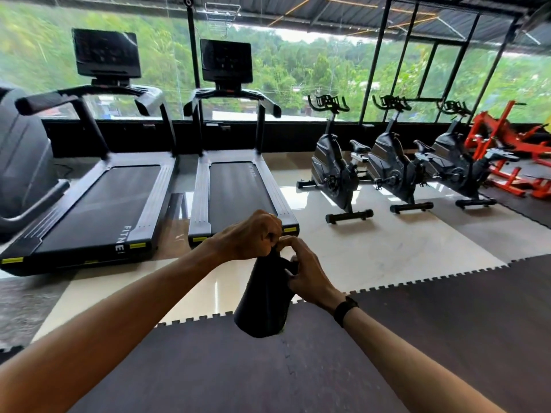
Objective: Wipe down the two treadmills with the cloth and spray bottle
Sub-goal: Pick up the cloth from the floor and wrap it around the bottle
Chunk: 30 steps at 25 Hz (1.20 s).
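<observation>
You have two treadmills ahead of you, side by side against the window wall: the left treadmill (98,201) and the right treadmill (238,189). Each has a dark belt, grey side rails, yellow tabs at the rear corners and one black screen raised on a post. Part of a lettered logo shows at the back end of the left belt. A narrow strip of pale floor runs between them.

In front of the right treadmill's rear edge you hold one spray bottle (264,302) out at arm's length over the seam between the pale tile and the dark floor mat (417,353). It is matte black and cone-shaped, wide at the base, narrow at the neck. Your left hand (253,234) is closed round its top from above, knuckles up. Your right hand (307,269) curls its fingers at the neck and trigger area, just under the left; a black band sits on that wrist. No cloth shows in view.

Farther right stand three black exercise bikes (396,171) in a row, then one orange frame machine (512,156).
</observation>
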Motion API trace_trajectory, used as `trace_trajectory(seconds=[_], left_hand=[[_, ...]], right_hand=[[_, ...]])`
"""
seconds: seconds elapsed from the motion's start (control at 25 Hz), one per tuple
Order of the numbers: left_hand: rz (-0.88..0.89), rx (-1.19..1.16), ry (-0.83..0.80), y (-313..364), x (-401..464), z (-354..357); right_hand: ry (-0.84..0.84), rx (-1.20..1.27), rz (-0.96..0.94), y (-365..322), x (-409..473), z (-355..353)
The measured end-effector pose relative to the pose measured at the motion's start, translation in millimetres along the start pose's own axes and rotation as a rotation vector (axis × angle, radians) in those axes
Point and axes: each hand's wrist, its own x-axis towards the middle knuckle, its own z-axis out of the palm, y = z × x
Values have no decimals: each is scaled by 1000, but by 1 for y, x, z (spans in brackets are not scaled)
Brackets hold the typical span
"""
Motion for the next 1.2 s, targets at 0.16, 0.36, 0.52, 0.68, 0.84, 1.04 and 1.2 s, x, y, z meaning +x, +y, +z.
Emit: trace_trajectory(seconds=[0.16, 0.36, 0.52, 0.68, 0.84, 1.04, 1.2], left_hand=[[-6, 17, 21, 3, 7, -2], [-12, 52, -29, 7, 10, -4], [-40, 116, -82, 4, 5, -8], [-95, 175, -117, -11, -12, -18], [-120, 221, -130, -7, -19, -27], [-131, 338, -67, 0, -13, -41], [-81, 492, -64, -2, -10, -47]], right_hand=[[-33, -111, -22, -3, 4, 5], [-200, -285, 206, -19, 13, -4], [-320, -356, 262, -23, 21, -17], [-261, -339, 238, -21, 25, -41], [-283, -376, 210, -15, 32, -55], [-284, -397, 219, -11, 35, -65], [-288, -431, 239, -14, 38, -69]])
